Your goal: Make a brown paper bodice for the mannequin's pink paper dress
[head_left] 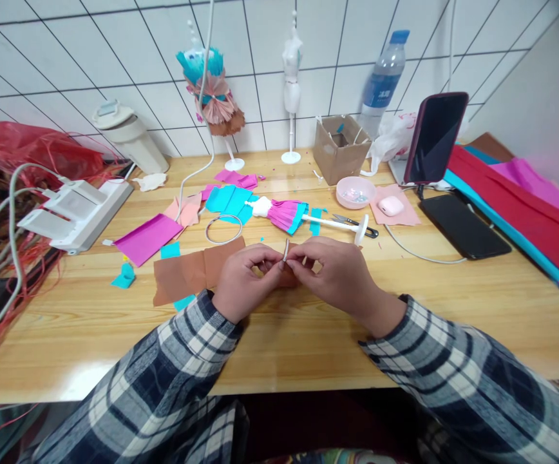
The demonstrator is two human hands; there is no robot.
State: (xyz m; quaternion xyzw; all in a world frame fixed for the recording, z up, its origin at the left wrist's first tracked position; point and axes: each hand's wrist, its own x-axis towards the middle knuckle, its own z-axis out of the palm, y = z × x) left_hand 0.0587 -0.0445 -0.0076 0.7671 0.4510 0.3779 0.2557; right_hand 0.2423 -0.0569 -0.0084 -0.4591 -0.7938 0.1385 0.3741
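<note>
My left hand point(254, 278) and my right hand point(335, 274) meet above the front middle of the table, fingertips pinched together. Between them stands a thin whitish strip point(286, 249); whether it is tape or folded paper I cannot make out. Brown paper point(183, 277) lies under and left of my left hand, and more brown shows beneath the fingertips. Just beyond my hands a small white dress form point(262, 206) lies on its side, wearing a pink and blue paper skirt point(286, 214). A roll of tape or ring point(224, 230) lies behind the brown paper.
Scissors point(355, 225), a pink dish point(355, 193) and a cardboard box point(341, 151) are at the back right. Two dress forms stand by the wall, one dressed in paper point(216, 96), one bare point(292, 84). A power strip point(84, 212) sits left; phones point(465, 225) and coloured paper point(525, 200) right.
</note>
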